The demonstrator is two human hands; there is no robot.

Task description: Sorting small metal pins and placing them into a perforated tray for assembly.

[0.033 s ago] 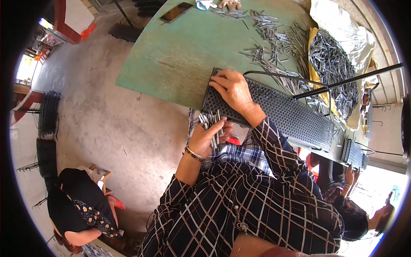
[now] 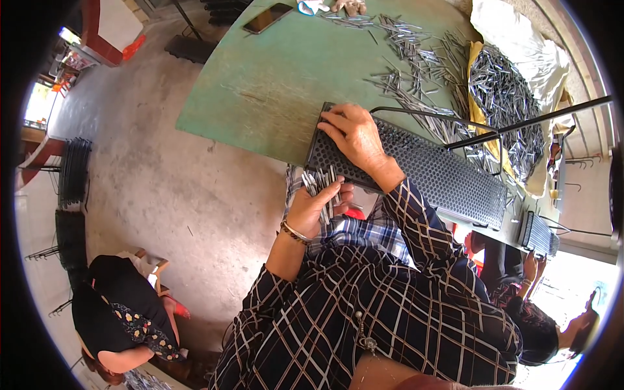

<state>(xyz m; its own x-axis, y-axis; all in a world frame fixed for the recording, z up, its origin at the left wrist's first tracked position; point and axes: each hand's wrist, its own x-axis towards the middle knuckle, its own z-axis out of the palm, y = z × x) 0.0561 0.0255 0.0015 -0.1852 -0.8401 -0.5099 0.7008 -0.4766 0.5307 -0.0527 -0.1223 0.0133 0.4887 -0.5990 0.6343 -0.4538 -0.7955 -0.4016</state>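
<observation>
One black perforated tray [image 2: 448,175] at the near edge of the green table [image 2: 260,84], hole face up; long axis runs diagonally, upper left to lower right in the head view. Right hand [image 2: 356,138] is over the tray's upper-left end, fingers bent, tips at the face; can't tell whether they pinch anything. Left hand [image 2: 309,211] is curled round a bundle of metal pins [image 2: 314,184], just beside the tray's near edge; pin tops point away from the wearer, slightly fanned. Black rod [image 2: 533,122] crosses above the tray's far side; loose pins [image 2: 416,97] scattered beyond; white sack [image 2: 520,39] at right, full of pins; phone [image 2: 268,19] at the table's far left.
</observation>
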